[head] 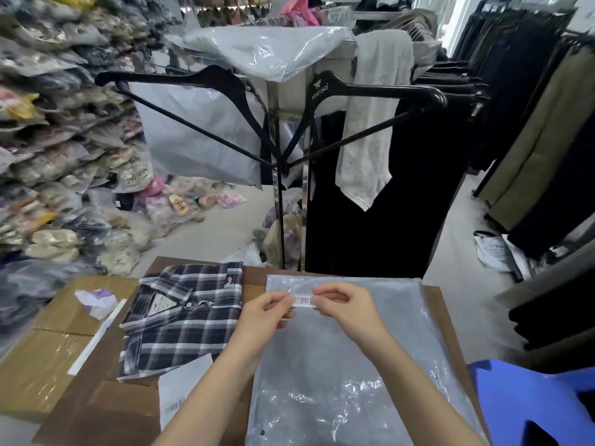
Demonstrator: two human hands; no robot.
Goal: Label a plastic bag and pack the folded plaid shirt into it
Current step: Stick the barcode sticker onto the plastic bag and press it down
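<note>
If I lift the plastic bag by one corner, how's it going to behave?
The plastic bag will probably droop and fold: it is thin film, already wrinkled. It looks empty and flat, so likely very light and easily shifted. Its glossy surface suggests it may slide on the table.

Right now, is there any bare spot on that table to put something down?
Little. A brown strip between the plaid shirt and the plastic bag, and a patch near the white sheet. Both hands hold the barcode label above the bag.
</note>
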